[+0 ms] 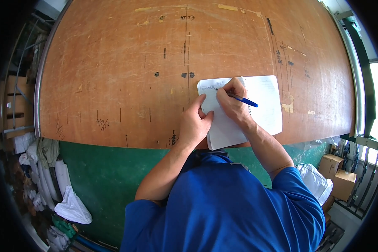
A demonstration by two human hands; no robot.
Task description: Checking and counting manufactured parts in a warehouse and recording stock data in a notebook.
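An open spiral notebook [262,105] lies at the near edge of the wooden table, its pages white and lined. Between the fingers of my right hand [234,103] is a pen [248,101] with a blue end, tilted over the left page. Its tip is near some handwriting at the top of that page and is mostly hidden by my fingers. My left hand [195,122] rests at the notebook's left edge. Its thumb and forefinger are apart and touch the page; the other fingers are partly hidden.
The broad wooden table [113,63] bears ink marks, scratches and worn patches. Below its near edge is a green floor [105,176]. White bags and cloth [73,206] lie at the left; at the right are cardboard boxes [344,185] and a white plastic bag [315,182].
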